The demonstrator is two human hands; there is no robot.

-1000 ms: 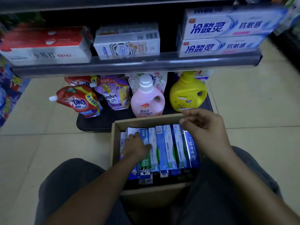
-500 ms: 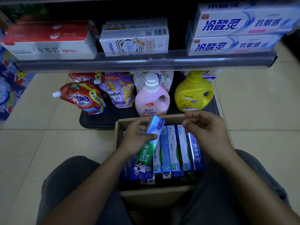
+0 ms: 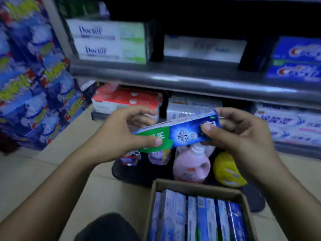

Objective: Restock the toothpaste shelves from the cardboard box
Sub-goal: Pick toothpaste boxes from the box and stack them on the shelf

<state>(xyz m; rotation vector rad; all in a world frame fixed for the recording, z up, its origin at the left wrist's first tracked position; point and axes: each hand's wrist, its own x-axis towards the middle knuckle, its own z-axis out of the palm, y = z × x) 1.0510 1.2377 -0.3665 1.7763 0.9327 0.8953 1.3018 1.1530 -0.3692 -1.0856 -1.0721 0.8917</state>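
Grey metal shelves (image 3: 191, 80) of blurred rectangular toothpaste cartons fill the far background above pale floor tiles. Both hands hold one glossy green-and-blue toothpaste carton (image 3: 180, 132) level: left hand (image 3: 121, 134) gripping its green end, right hand (image 3: 243, 134) pinching the blue end. Near right, an open brown cardboard box (image 3: 196, 186) holds upright blue cartons.

a shop: stocked toothpaste shelves (image 3: 173, 79), detergent bottles (image 3: 191, 167).
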